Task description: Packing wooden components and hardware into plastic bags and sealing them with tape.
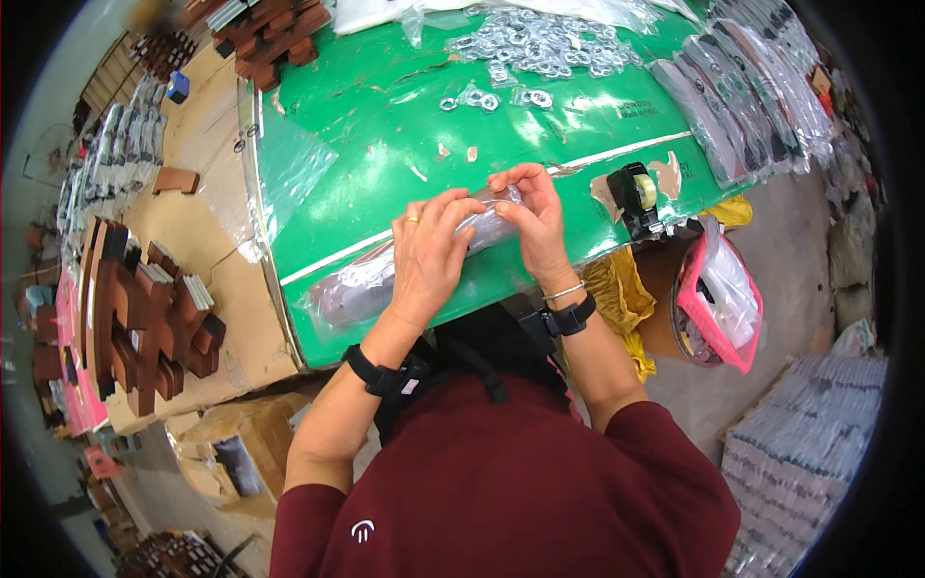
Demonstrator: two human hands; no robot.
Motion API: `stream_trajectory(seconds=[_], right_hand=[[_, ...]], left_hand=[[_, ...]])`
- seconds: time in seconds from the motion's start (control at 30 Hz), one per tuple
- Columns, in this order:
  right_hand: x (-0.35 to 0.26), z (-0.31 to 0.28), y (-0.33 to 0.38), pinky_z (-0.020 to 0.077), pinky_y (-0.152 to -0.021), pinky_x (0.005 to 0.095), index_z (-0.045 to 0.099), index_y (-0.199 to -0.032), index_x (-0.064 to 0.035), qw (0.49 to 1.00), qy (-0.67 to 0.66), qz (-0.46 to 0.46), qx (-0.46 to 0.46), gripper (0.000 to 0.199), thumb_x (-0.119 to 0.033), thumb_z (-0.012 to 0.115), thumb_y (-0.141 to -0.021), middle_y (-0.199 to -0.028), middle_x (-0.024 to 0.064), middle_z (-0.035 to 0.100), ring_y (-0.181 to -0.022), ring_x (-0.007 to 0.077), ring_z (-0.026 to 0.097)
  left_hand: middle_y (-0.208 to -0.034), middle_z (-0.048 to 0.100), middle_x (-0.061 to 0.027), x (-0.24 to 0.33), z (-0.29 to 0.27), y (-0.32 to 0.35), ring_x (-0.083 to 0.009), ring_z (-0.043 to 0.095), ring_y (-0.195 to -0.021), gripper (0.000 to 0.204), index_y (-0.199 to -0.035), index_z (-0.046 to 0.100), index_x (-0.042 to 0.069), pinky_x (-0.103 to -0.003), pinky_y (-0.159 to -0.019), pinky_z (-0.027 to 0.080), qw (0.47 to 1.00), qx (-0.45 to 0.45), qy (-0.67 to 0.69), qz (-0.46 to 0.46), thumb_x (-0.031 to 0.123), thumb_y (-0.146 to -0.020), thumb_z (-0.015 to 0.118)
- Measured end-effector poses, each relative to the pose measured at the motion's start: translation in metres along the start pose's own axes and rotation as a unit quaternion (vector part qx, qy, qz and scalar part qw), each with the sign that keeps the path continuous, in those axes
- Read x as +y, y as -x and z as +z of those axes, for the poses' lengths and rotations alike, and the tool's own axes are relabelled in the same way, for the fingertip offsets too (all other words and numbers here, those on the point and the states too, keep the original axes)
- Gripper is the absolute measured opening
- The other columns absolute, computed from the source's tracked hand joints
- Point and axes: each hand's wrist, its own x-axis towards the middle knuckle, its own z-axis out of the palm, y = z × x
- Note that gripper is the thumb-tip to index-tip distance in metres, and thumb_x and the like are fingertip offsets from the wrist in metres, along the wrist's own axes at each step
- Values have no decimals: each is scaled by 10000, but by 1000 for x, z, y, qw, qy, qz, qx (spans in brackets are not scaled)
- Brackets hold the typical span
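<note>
A long, slightly curved package in clear plastic [358, 289] lies near the front edge of the green tabletop. What is inside looks greyish-brown, but I cannot make out its kind. My left hand [427, 252] lies over the package's middle, its fingers bent and gripping the plastic. At the far right end, my right hand [536, 220] pinches the film between thumb and fingers. The two hands' fingertips are a short way apart. A black tape dispenser [633, 200] with a roll of clear tape stands to the right of my right hand.
Many bagged metal nuts [549, 43] lie at the back. Similar wrapped packages [737, 106] are stacked at right. Brown wooden pieces [145, 318] stand piled on cardboard at left. A loose plastic sheet [294, 183] lies on the table. A pink basket [751, 323] sits below the right edge.
</note>
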Motion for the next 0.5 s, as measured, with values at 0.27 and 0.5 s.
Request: stream_trajectory(seconds=[0.27,0.5], right_hand=[[-14,-41,-17,480,-1007,343,508,-1278,-34,999,-23,-22,-17,472,38,607,-822,-1146,99,636,-1121,194,599],[-89,-59,14,468,-1040,402,664,-1217,-50,881,431,-195,26,393,-161,773,-856,-1288,126,668,-1208,274,615]], left_hand=[[-1371,585,-85,14,29,-22,-341,554,-1150,439,-1225,718,263,-443,-953,452,999,-9,26,39,30,-855,684],[-1347,602,-114,39,48,-20,-337,558,-1128,335,-1085,793,179,-442,-973,443,995,-36,-17,94,3,-833,658]])
